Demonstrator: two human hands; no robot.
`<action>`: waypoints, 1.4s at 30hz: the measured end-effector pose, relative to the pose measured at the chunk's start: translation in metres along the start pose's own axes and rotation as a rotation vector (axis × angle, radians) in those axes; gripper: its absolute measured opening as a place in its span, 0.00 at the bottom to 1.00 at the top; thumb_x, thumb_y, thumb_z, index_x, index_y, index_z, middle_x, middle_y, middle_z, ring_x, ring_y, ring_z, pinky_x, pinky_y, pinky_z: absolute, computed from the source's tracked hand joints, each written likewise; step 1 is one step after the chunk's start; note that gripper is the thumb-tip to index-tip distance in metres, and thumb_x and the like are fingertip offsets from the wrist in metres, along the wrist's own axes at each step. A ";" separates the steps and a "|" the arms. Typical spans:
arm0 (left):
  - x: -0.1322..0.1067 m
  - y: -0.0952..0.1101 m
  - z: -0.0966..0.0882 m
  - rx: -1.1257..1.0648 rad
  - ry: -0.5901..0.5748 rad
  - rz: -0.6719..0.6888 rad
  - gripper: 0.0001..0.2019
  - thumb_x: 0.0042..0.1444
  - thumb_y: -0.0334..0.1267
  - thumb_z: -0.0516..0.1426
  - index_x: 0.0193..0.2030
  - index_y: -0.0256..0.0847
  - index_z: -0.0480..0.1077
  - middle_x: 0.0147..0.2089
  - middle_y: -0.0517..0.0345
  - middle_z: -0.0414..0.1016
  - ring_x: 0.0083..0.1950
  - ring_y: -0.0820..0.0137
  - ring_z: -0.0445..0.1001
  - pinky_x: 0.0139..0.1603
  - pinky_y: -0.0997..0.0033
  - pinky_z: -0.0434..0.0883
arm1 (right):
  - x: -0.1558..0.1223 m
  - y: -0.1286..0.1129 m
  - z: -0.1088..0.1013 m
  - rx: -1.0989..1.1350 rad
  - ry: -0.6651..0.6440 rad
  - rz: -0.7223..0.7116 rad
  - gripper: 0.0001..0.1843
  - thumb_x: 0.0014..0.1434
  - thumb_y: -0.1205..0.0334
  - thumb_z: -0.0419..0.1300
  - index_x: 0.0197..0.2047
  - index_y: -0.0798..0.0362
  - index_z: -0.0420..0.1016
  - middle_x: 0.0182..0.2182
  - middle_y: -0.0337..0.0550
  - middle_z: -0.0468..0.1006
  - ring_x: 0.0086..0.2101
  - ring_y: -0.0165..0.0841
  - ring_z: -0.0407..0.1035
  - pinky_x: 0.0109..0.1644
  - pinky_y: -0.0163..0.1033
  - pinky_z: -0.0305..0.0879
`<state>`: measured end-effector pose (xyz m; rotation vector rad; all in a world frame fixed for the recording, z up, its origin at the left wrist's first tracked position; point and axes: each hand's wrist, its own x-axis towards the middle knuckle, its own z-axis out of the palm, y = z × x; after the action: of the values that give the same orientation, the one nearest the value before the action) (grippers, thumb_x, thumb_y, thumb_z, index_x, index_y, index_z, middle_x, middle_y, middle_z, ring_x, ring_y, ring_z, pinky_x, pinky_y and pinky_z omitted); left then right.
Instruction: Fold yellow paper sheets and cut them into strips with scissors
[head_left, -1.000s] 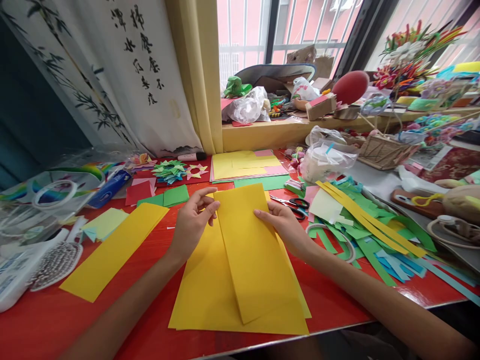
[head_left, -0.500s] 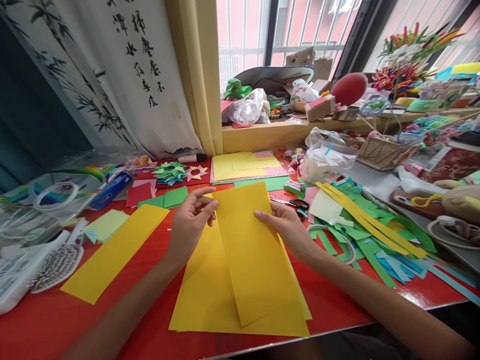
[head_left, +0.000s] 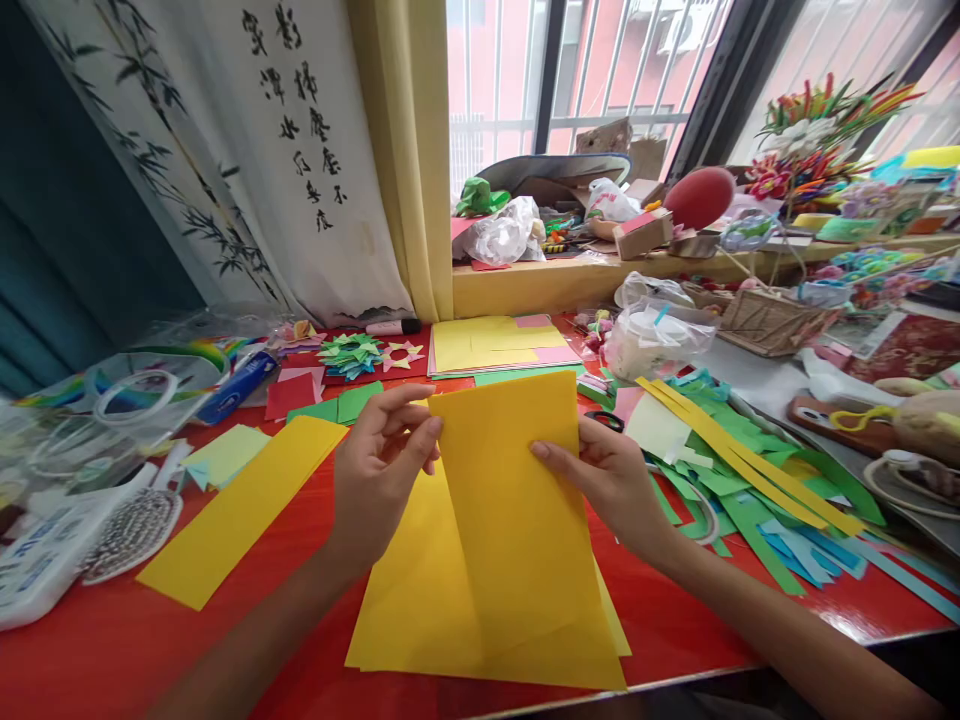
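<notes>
A sheet of yellow paper (head_left: 517,530) is raised and tilted in front of me, its lower part over more yellow paper (head_left: 405,600) on the table. My right hand (head_left: 619,480) pinches its right edge, thumb on the front and fingers behind. At the upper left corner, my left hand (head_left: 386,465) has its fingers curled and its thumb tip against the paper's edge. A separate yellow paper strip (head_left: 244,515) lies to the left of my left forearm.
Green paper strips (head_left: 742,500) and long yellow strips (head_left: 750,455) are heaped right on the red table (head_left: 285,590). Scissors (head_left: 604,420) lie partly hidden behind my right hand. A hairbrush (head_left: 135,530), a blue tube (head_left: 238,385) and a paper stack (head_left: 487,345) lie around.
The raised yellow paper now shows a wider face, its right edge carried rightward by my right hand. My left hand stays near the upper left corner. The view has shifted slightly.
</notes>
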<state>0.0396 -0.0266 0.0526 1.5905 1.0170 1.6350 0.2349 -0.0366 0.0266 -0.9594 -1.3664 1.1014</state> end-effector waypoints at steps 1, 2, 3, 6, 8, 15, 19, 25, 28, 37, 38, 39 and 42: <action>0.000 0.000 0.000 -0.001 -0.003 0.004 0.10 0.51 0.34 0.57 0.41 0.43 0.67 0.27 0.64 0.67 0.22 0.79 0.65 0.21 0.79 0.66 | 0.000 0.001 0.000 0.008 -0.007 -0.001 0.07 0.51 0.57 0.60 0.31 0.51 0.69 0.30 0.39 0.74 0.29 0.32 0.69 0.27 0.34 0.68; -0.001 0.001 -0.001 -0.002 -0.006 0.008 0.10 0.51 0.34 0.57 0.41 0.43 0.67 0.27 0.64 0.67 0.22 0.79 0.65 0.21 0.79 0.66 | 0.000 0.001 0.000 0.020 -0.015 0.000 0.07 0.51 0.58 0.60 0.31 0.51 0.69 0.30 0.39 0.74 0.29 0.32 0.69 0.27 0.34 0.68; -0.001 0.001 -0.001 -0.003 -0.009 0.010 0.10 0.51 0.34 0.57 0.41 0.43 0.67 0.28 0.64 0.67 0.23 0.79 0.65 0.21 0.79 0.66 | 0.001 0.001 0.000 0.032 -0.021 0.001 0.07 0.52 0.58 0.60 0.31 0.51 0.69 0.30 0.38 0.74 0.29 0.31 0.69 0.27 0.33 0.67; -0.001 0.001 -0.002 -0.008 -0.017 0.007 0.09 0.51 0.34 0.57 0.41 0.44 0.67 0.28 0.64 0.67 0.23 0.79 0.66 0.22 0.80 0.67 | 0.002 0.000 0.001 0.060 -0.029 0.011 0.06 0.52 0.59 0.60 0.32 0.51 0.69 0.30 0.37 0.74 0.30 0.31 0.70 0.28 0.32 0.68; -0.001 0.001 -0.002 -0.011 -0.020 0.002 0.09 0.51 0.34 0.56 0.41 0.44 0.67 0.28 0.64 0.67 0.23 0.79 0.66 0.22 0.80 0.67 | 0.002 -0.002 0.002 0.077 -0.031 0.018 0.06 0.52 0.59 0.60 0.32 0.51 0.69 0.31 0.38 0.75 0.30 0.32 0.70 0.28 0.32 0.68; -0.002 0.001 -0.002 0.002 -0.022 -0.007 0.09 0.52 0.34 0.56 0.41 0.45 0.67 0.29 0.64 0.66 0.23 0.79 0.66 0.22 0.80 0.67 | 0.001 -0.001 0.002 0.077 -0.024 0.040 0.07 0.51 0.58 0.61 0.33 0.51 0.70 0.32 0.39 0.75 0.31 0.32 0.70 0.29 0.34 0.69; 0.001 0.002 -0.002 0.004 -0.027 -0.027 0.09 0.52 0.35 0.56 0.41 0.44 0.66 0.28 0.64 0.65 0.23 0.79 0.65 0.21 0.80 0.66 | 0.002 -0.002 0.002 0.092 -0.026 0.061 0.08 0.51 0.57 0.61 0.33 0.51 0.70 0.32 0.39 0.75 0.31 0.33 0.71 0.29 0.34 0.68; 0.007 -0.012 0.004 -0.004 -0.159 -0.306 0.18 0.50 0.38 0.56 0.48 0.45 0.58 0.27 0.66 0.64 0.23 0.78 0.64 0.18 0.80 0.62 | 0.008 0.000 0.003 0.184 -0.059 0.152 0.09 0.51 0.56 0.60 0.34 0.52 0.69 0.31 0.40 0.76 0.30 0.35 0.71 0.30 0.36 0.68; 0.006 -0.025 0.007 0.050 -0.343 -0.498 0.17 0.49 0.40 0.56 0.46 0.41 0.59 0.20 0.68 0.61 0.19 0.78 0.60 0.16 0.80 0.58 | 0.014 0.007 0.001 0.203 -0.062 0.182 0.11 0.52 0.55 0.59 0.35 0.53 0.69 0.33 0.42 0.76 0.31 0.36 0.72 0.32 0.38 0.68; 0.012 -0.053 0.001 0.144 -0.293 -0.421 0.09 0.50 0.43 0.54 0.31 0.39 0.63 0.17 0.67 0.59 0.17 0.78 0.57 0.16 0.79 0.56 | 0.026 0.032 -0.003 0.188 -0.219 0.264 0.13 0.53 0.54 0.58 0.37 0.55 0.70 0.34 0.44 0.76 0.33 0.36 0.71 0.35 0.38 0.66; 0.013 -0.055 0.000 0.126 -0.277 -0.421 0.10 0.50 0.44 0.54 0.31 0.39 0.64 0.17 0.67 0.59 0.17 0.79 0.57 0.16 0.80 0.56 | 0.026 0.033 -0.002 0.182 -0.216 0.275 0.13 0.52 0.54 0.58 0.36 0.55 0.70 0.33 0.44 0.76 0.33 0.35 0.71 0.34 0.37 0.66; 0.013 -0.057 0.000 0.108 -0.276 -0.435 0.10 0.49 0.44 0.55 0.31 0.39 0.64 0.17 0.67 0.59 0.17 0.79 0.56 0.15 0.80 0.55 | 0.026 0.034 -0.002 0.181 -0.208 0.281 0.13 0.52 0.54 0.58 0.36 0.55 0.70 0.33 0.44 0.76 0.33 0.35 0.71 0.34 0.37 0.66; 0.010 -0.060 0.002 0.062 -0.378 -0.546 0.12 0.48 0.45 0.56 0.33 0.38 0.65 0.16 0.68 0.57 0.16 0.80 0.55 0.14 0.81 0.51 | 0.027 0.036 -0.002 0.202 -0.158 0.268 0.15 0.50 0.53 0.59 0.36 0.55 0.71 0.34 0.43 0.76 0.33 0.37 0.71 0.36 0.39 0.66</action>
<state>0.0366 0.0122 0.0054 1.4202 1.1688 0.9074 0.2334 -0.0017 -0.0016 -0.9400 -1.2460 1.5157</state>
